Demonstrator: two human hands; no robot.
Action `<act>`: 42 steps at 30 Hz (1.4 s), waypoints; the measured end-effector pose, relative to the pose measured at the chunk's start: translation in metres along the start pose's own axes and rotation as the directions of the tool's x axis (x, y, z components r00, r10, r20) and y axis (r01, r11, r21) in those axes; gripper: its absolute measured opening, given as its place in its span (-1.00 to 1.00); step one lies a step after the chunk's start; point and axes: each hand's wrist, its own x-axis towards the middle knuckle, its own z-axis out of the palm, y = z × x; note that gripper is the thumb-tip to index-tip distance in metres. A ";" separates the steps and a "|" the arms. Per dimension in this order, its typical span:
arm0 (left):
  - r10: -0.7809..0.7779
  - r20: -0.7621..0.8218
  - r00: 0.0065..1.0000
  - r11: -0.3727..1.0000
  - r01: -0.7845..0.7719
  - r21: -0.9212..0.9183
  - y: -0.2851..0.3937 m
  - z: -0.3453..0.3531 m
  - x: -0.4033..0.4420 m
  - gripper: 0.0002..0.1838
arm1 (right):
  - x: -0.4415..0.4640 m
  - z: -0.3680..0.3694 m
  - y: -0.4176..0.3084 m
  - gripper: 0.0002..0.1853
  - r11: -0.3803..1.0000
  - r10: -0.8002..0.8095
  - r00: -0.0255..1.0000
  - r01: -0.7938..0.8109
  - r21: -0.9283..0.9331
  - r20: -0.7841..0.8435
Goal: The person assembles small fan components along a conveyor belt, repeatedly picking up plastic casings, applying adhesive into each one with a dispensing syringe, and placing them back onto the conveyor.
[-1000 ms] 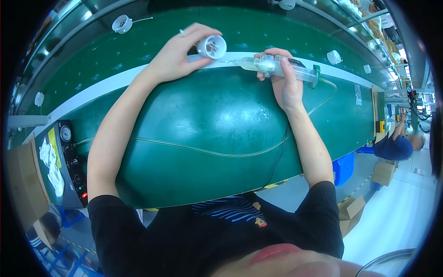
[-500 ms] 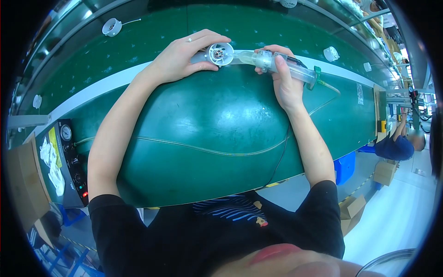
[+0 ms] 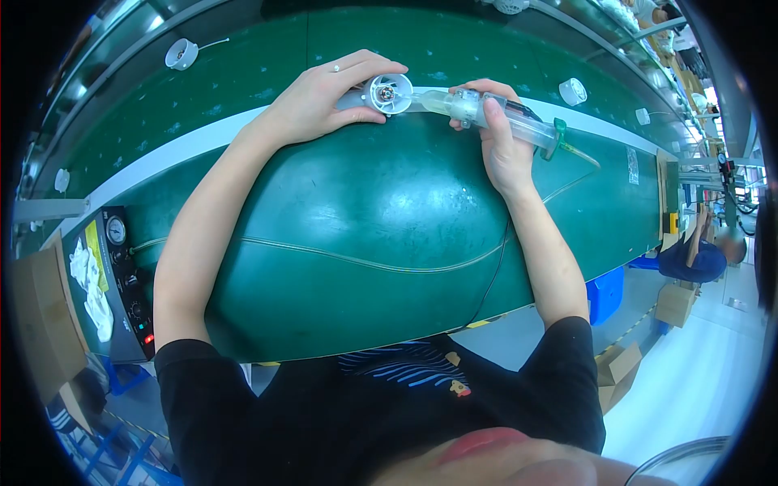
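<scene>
My left hand (image 3: 324,95) is closed around a round white fan housing (image 3: 398,83), its thumb and fingers on the rim. The housing's open face, with vanes and a metallic centre, is turned toward me. My right hand (image 3: 498,134) grips a clear dispensing syringe (image 3: 531,130) with a green cap at its rear end. Cloudy whitish material shows in the front of the syringe. Its tip points left into the housing; the exact contact spot is too small to make out. A thin clear air hose (image 3: 389,266) crosses the green table (image 3: 356,308) below my hands.
Beyond a pale rail (image 3: 154,158) runs a green belt (image 3: 243,65) bearing several white housings, one with a lead (image 3: 181,54), another at the right (image 3: 572,91). A black dispenser box (image 3: 126,283) with a gauge stands left. A co-worker (image 3: 695,257) is at far right.
The white housings on the green belt have shifted a little to the left. Both hands, the held housing and the syringe have stayed almost in place.
</scene>
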 end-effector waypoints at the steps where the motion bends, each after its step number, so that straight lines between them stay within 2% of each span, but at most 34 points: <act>1: 0.000 0.000 1.000 1.000 0.000 -0.002 0.000 0.000 0.000 -0.35 | 0.000 0.000 0.001 -0.62 1.000 -0.003 1.000 0.003 0.001 0.000; 24: -0.011 0.007 1.000 1.000 0.011 0.001 0.001 -0.002 0.001 -0.35 | -0.002 0.001 0.000 -0.60 0.994 -0.065 0.997 0.067 -0.091 0.031; 27: -0.066 0.010 0.998 0.998 0.066 -0.008 0.001 -0.002 0.001 -0.37 | 0.001 0.000 0.003 -0.43 0.998 -0.016 1.000 0.017 0.068 -0.013; 28: -0.063 0.011 0.998 0.998 0.063 -0.009 -0.001 -0.002 0.001 -0.37 | 0.002 -0.001 0.002 -0.43 0.998 -0.017 1.000 0.018 0.067 -0.016; 31: 0.008 -0.267 0.964 0.951 0.075 0.300 -0.013 0.000 0.002 -0.45 | 0.005 -0.006 -0.004 -0.24 0.968 0.082 0.991 -0.054 0.244 -0.107; 32: 0.009 -0.266 0.964 0.951 0.074 0.300 -0.018 0.002 0.002 -0.45 | 0.006 -0.006 -0.003 -0.24 0.968 0.082 0.991 -0.053 0.244 -0.109; 34: 0.148 -0.491 0.858 0.985 -0.171 -0.003 -0.031 0.009 0.001 -0.43 | 0.006 -0.007 -0.003 -0.19 0.966 0.123 0.988 -0.098 0.241 -0.092; 36: 0.174 -0.606 0.776 0.941 -0.313 -0.130 -0.050 0.018 0.005 -0.42 | 0.006 -0.007 -0.003 -0.17 0.963 0.143 0.986 -0.120 0.239 -0.082; 38: 0.305 -0.727 0.615 0.950 -0.254 0.184 -0.064 0.025 0.019 -0.42 | 0.005 -0.006 -0.002 -0.18 0.970 0.128 0.991 -0.114 0.214 -0.051; 40: 0.384 -0.758 0.527 0.923 -0.197 0.331 -0.064 0.027 0.017 -0.43 | 0.004 -0.006 -0.001 -0.19 0.973 0.119 0.992 -0.110 0.201 -0.035; 41: 0.375 -0.624 0.685 0.867 -0.022 0.497 -0.036 0.014 0.012 -0.47 | 0.004 -0.007 0.000 -0.19 0.974 0.125 0.992 -0.116 0.197 -0.032; 42: 0.304 -0.484 0.820 0.741 0.116 0.662 -0.006 0.001 0.007 -0.52 | 0.004 -0.007 0.000 -0.20 0.973 0.131 0.991 -0.123 0.193 -0.028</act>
